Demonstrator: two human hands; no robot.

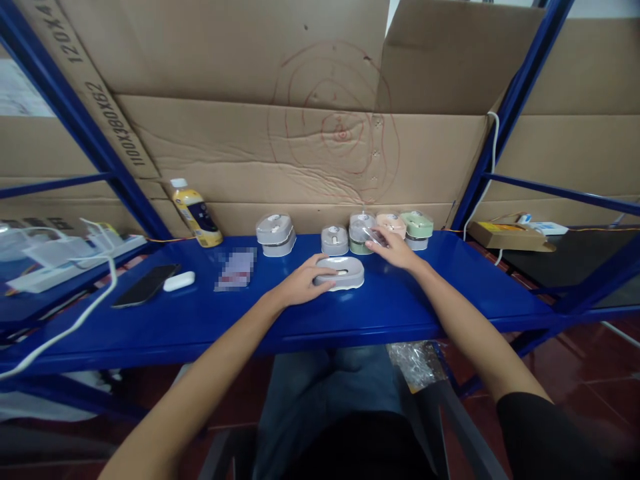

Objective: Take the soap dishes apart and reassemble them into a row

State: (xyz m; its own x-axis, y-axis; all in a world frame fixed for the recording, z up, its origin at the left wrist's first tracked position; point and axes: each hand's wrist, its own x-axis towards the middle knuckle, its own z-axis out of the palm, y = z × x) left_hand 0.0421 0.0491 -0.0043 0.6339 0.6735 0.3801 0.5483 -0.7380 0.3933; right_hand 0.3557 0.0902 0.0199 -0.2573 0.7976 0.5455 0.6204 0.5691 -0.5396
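Note:
My left hand (303, 281) is closed around the left end of a grey oval plastic box (345, 275) with a slot in its top, which rests on the blue table. My right hand (395, 248) reaches to the back row, its fingers closed on a see-through plastic piece (373, 235) that looks like a lid. Right beside those fingertips stand stacked grey and green boxes (361, 230). A small grey box (334, 240) sits to their left. Behind the right hand are a peach box (391, 224) and a green-topped stack (417, 229).
Further left stands another grey stack (276, 235). A yellow bottle (197, 217), a blurred packet (237, 269), a white case (179, 281) and a dark phone (146, 285) lie on the blue table (320, 320). Cardboard (225, 153) backs it, between blue posts (520, 107).

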